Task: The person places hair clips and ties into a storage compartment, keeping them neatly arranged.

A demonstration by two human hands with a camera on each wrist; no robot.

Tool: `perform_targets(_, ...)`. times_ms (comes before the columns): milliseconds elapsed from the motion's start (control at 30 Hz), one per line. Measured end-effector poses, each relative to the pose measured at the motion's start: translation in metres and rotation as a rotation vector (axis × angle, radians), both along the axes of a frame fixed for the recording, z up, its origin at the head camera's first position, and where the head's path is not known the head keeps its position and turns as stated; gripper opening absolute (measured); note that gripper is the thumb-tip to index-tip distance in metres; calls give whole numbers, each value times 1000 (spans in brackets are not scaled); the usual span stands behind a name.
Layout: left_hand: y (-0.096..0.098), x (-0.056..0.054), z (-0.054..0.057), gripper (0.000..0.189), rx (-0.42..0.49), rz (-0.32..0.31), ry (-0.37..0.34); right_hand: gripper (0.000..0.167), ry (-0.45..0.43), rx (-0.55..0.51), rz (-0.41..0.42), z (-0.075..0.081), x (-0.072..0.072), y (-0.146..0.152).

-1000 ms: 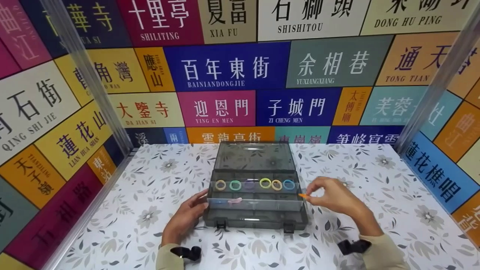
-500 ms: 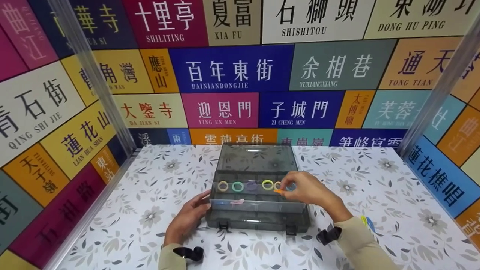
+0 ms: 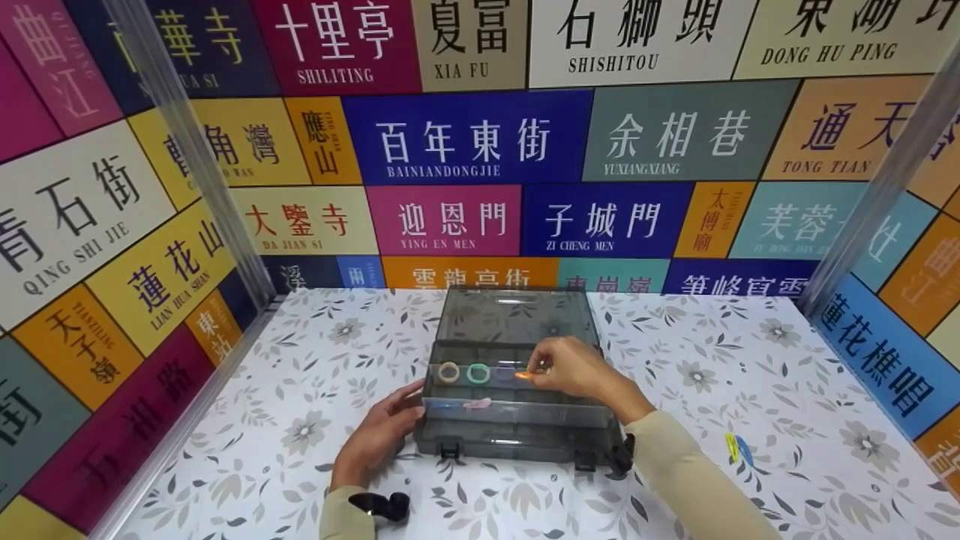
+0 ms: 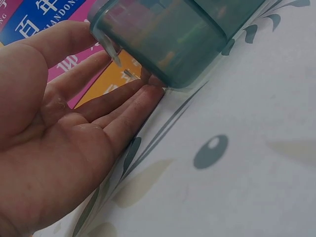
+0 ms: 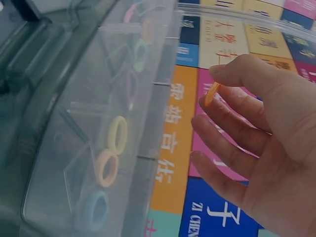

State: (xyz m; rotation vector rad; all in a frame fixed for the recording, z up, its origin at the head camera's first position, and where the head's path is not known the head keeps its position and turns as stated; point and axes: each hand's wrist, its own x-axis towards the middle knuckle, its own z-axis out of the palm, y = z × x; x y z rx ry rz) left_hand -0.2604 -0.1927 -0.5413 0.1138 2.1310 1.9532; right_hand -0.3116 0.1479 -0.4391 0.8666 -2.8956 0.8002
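My right hand is above the back part of a smoky translucent compartment box, pinching a small orange hair clip between thumb and index finger. Its other fingers are loosely bent. Beneath it runs a clear tray with a row of ring-shaped bands, among them a tan band, a green band and a purple band. The right hand hides the yellow, orange and blue bands in the head view. My left hand touches the box's left side with nearly straight fingers.
The box lid is tipped back toward the wall. A pink clip lies farther forward in the clear tray, near a blue piece. Yellow and blue clips are on the flowered tabletop at right. Clear posts frame the lettered wall.
My right hand has carried the orange clip leftward from beside the box to over the band row. The yellow and blue clips at right have come into view. My left hand stays at the box.
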Motion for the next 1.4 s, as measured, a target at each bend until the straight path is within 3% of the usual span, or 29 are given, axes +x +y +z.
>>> perform_targets(167, 1, -1, -1, 61, -4, -1, -1, 5, 38, 38, 36, -8, -7, -14)
perform_targets(467, 0, -1, -2, 61, 38, -11, 6, 7, -46, 108, -15, -19, -18, -34)
perform_targets(700, 2, -3, -2, 63, 60, -14, -16, 11, -55, 137, -29, -28, -21, -46)
perform_targets(933, 2, -3, -2, 62, 23, -6, -19, 16, -135, 160, -46, -29, -23, -52)
perform_targets(1233, 1, -4, -5, 61, 8, 2, 15, 10, -92, 173, -31, -35, -23, -53)
perform_targets(1400, -1, -3, -6, 60, 26, 1, 5, 13, -75, 108, 7, -23, -19, -44)
